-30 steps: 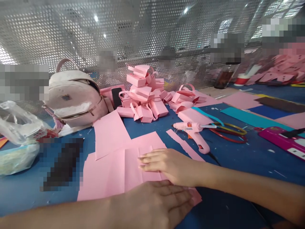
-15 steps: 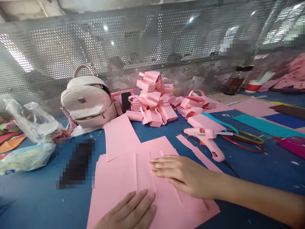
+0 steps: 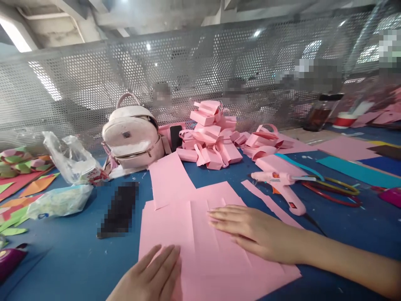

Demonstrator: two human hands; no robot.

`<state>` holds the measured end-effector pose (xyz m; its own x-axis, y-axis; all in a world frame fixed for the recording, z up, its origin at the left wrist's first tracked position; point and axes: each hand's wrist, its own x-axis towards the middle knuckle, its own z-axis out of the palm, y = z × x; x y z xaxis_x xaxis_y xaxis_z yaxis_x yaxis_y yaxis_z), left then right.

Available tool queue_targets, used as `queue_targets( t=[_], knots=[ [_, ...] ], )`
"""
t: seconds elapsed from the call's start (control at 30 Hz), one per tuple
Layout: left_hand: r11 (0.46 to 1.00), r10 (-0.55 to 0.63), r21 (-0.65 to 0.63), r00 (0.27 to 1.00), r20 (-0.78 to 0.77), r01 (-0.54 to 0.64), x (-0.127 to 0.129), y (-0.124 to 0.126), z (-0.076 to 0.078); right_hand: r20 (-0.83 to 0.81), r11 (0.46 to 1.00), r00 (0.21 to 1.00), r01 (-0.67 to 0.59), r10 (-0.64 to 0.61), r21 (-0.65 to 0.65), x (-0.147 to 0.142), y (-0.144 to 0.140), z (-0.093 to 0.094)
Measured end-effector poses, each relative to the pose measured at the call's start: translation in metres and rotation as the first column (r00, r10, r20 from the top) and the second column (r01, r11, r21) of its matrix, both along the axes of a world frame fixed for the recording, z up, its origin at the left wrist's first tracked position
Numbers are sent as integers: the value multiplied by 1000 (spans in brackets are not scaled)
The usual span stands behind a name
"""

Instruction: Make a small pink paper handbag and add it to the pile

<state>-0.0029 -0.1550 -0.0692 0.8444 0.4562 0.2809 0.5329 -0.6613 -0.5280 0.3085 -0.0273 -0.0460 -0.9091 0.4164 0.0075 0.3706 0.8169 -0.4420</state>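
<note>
Several sheets of pink paper (image 3: pixel 206 251) lie stacked in front of me, the top one marked with upright creases. My right hand (image 3: pixel 253 230) rests flat on its upper right part, fingers stretched toward the left. At the lower left edge of the stack my left hand (image 3: pixel 153 274) lies with its fingers out, touching the paper. Neither hand grips anything. Another pink sheet (image 3: pixel 171 179) lies beyond the stack. Right of my right hand are a narrow pink strip (image 3: pixel 269 202) and a pink glue gun (image 3: pixel 283 186).
A pile of folded pink paper boxes (image 3: pixel 213 138) stands at the back beside a pale backpack (image 3: pixel 131 138). A dark pixelated object (image 3: pixel 119 211) and a plastic bag (image 3: pixel 62 200) lie left. Coloured sheets (image 3: pixel 357 171) lie right. A perforated metal screen (image 3: pixel 194 67) borders the blue table (image 3: pixel 72 255).
My left hand has slid left over the paper to the stack's left edge. My right hand stays in about the same place on the sheet. The view has swung left and up.
</note>
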Motion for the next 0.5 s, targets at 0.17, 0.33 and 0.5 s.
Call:
queue_targets(
  t=[0.17, 0.33, 0.5],
  knots=[
    [997, 18, -76, 983, 184, -4, 30, 19, -11, 22, 991, 991, 128, -128, 42, -4, -3, 2],
    [985, -22, -168, 991, 133, 45, 36, 37, 10, -18, 939, 940, 341, -342, -38, 4, -2, 5],
    [991, -135, 52, 955, 263, 126, 26, 49, 57, -135, 883, 895, 376, -425, -280, 14, 5, 4]
  ],
)
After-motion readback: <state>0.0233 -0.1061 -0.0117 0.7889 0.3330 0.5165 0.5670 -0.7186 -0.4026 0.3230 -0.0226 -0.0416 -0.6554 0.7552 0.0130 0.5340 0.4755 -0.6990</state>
